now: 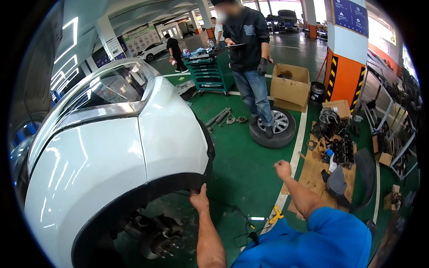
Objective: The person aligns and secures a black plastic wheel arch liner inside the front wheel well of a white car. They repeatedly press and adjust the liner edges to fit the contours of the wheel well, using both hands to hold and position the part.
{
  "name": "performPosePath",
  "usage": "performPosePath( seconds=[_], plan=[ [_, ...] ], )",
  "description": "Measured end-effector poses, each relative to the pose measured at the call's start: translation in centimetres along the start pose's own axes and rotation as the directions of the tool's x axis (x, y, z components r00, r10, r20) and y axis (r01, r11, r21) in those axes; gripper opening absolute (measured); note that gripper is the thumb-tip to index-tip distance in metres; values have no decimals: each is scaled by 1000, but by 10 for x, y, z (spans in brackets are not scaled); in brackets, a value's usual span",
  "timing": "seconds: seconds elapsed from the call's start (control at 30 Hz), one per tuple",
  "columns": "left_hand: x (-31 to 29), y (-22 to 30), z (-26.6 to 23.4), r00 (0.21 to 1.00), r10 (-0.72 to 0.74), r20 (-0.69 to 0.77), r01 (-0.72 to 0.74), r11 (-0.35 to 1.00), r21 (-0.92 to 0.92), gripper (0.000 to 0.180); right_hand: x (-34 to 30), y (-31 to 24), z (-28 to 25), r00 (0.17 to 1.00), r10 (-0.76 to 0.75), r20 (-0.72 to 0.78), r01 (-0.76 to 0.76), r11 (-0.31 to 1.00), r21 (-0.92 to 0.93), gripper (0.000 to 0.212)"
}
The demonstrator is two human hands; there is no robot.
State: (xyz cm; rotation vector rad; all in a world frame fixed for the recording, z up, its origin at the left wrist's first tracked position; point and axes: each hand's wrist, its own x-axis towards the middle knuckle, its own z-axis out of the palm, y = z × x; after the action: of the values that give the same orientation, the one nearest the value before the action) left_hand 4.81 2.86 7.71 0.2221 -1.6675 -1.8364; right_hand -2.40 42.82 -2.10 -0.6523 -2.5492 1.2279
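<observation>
My left hand grips the lower edge of the black wheel-arch trim on a white car, its thumb up against the trim. Below the arch the wheel is off, and the hub and brake parts lie bare in shadow. My right hand is out to the right over the floor, its fingers curled closed. Whether anything small is in it I cannot make out. A yellow-handled tool and a lit work lamp are low down, near my blue shirt.
A person with a tablet or clipboard stands with feet on a wheel lying flat. Engine parts cover cardboard at right, beside an orange pillar. A green tool cart, a carton and metal rods are farther off.
</observation>
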Motion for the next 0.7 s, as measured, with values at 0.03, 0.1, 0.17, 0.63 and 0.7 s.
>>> performPosePath(
  seconds=[0.03, 0.1, 0.17, 0.63, 0.7],
  plan=[
    [0, 1, 0, 1000, -6, 2, 6, 1000, -8, 29, 8, 22, -10, 999, 23, -25, -23, 1000, -4, 28],
    [2, -3, 5, 1000, -10, 17, 10, 999, -33, 29, 34, 67, -33, 983, 168, -74, -170, 985, -10, 29],
    [2, -5, 3, 1000, -6, 17, 5, 1000, 5, 29, 44, 91, -59, 948, 315, -53, -300, 935, 188, 26],
    [-5, 8, 1, 1000, 11, -19, -7, 977, 211, 28, 91, 64, -198, 950, 305, -65, -244, 858, 451, 22],
    [-5, 7, 11, 1000, 8, 11, -10, 979, 203, 29, 107, 80, -218, 956, 291, -31, -235, 827, 510, 16]
  ],
)
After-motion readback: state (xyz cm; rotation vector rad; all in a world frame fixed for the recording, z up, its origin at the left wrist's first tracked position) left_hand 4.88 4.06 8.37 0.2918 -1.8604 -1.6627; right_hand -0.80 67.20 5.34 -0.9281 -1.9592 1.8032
